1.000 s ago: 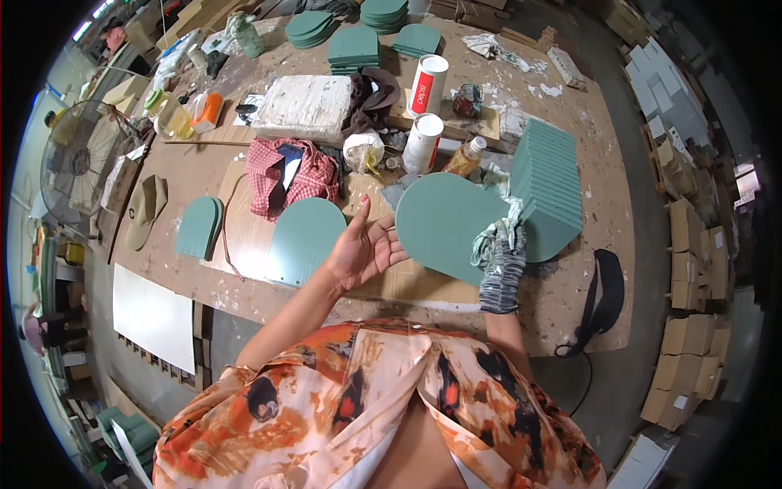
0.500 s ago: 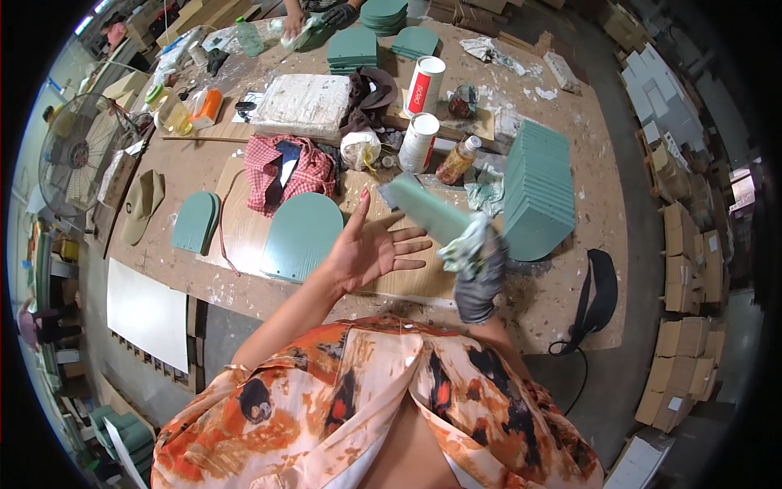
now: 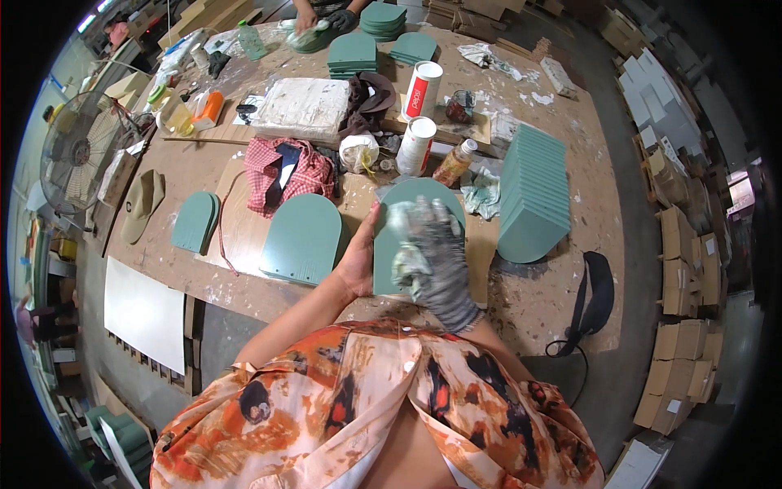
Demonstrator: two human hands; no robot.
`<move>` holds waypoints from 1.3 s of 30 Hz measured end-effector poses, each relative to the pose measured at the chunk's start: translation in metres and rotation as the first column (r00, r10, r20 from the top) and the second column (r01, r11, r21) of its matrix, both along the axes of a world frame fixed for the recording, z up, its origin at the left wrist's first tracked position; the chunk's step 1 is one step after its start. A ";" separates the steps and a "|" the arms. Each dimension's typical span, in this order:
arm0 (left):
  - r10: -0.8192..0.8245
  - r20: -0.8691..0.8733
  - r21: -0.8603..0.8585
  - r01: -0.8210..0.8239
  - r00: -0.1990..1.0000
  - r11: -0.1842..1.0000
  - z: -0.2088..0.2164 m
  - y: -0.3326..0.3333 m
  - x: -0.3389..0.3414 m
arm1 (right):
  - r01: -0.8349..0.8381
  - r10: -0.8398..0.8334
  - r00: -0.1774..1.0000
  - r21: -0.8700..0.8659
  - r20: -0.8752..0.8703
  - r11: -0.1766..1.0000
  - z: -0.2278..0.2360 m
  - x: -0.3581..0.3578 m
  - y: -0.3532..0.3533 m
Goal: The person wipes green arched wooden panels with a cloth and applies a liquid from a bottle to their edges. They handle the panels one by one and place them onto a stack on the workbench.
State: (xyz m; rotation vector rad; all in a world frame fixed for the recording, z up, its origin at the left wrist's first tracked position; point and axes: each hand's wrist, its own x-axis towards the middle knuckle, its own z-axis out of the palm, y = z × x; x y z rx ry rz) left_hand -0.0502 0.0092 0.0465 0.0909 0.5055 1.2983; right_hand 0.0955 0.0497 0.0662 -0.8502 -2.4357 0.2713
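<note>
A green panel with a rounded top (image 3: 432,192) lies in front of me at the middle of the table. My bare left hand (image 3: 357,265) grips its left edge, the thumb along the side and the other fingers hidden by the panel. On the panel's face, my right hand (image 3: 444,265), in a grey knit glove, presses a pale green-white cloth (image 3: 405,244). To the left lies a stack of similar panels (image 3: 301,236), with a smaller stack (image 3: 194,220) farther left. Right of my hands stands a long row of green panels (image 3: 533,191).
Beyond the panel stand two white-and-red canisters (image 3: 417,147), a bottle of amber liquid (image 3: 454,161) and a crumpled rag (image 3: 482,194). A red checked cloth (image 3: 285,175) lies far left of them. A black strap (image 3: 590,301) is at right. Across the table, another person's hands (image 3: 314,20) handle a cloth.
The green panel has come down from a tilted hold at right to lie before me. My left hand now grips its edge, and my right hand has moved left, pressing the cloth onto it.
</note>
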 end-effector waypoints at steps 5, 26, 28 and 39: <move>-0.077 0.064 0.052 0.074 0.995 0.996 -0.009 0.003 0.000 | -0.071 0.026 0.946 0.127 0.323 0.989 -0.025 -0.017 -0.004; 0.100 -0.031 0.157 -0.094 0.995 0.983 0.009 0.022 -0.022 | -0.146 -0.323 0.845 -0.765 -0.426 0.627 -0.037 0.050 0.062; -0.006 0.024 0.156 0.002 1.000 0.988 0.015 0.019 -0.022 | -0.075 -0.502 0.779 -0.850 -0.377 0.521 -0.068 0.067 0.089; 0.054 -0.123 0.170 -0.033 0.991 0.985 0.014 0.011 -0.016 | -0.510 -0.097 0.795 -0.747 -0.598 0.427 -0.040 0.066 0.056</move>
